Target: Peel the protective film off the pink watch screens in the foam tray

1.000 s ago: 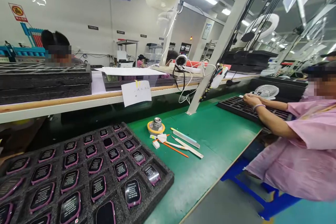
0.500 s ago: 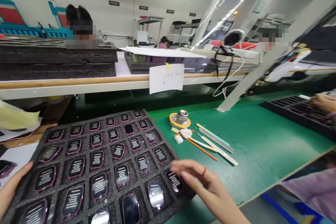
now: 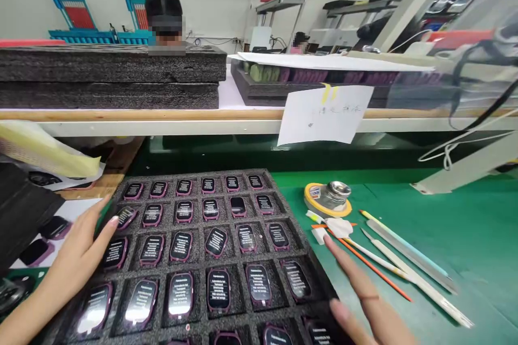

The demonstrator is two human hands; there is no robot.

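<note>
A black foam tray lies on the green bench mat, holding rows of pink-rimmed smartwatch bodies with film-covered screens. My left hand rests flat against the tray's left edge, fingers stretched out. My right hand lies along the tray's right edge with fingers extended, the thumb touching the near right corner. Neither hand holds anything.
Right of the tray lie a yellow tape roll with a metal weight, an orange stick, tweezers and thin rods. A shelf above carries stacked foam trays and a paper note. A person sits behind the shelf.
The view swung left and down onto the tray. Both my hands came into view and now lie against the tray's left and right edges; the pink-clad co-worker went out of view.
</note>
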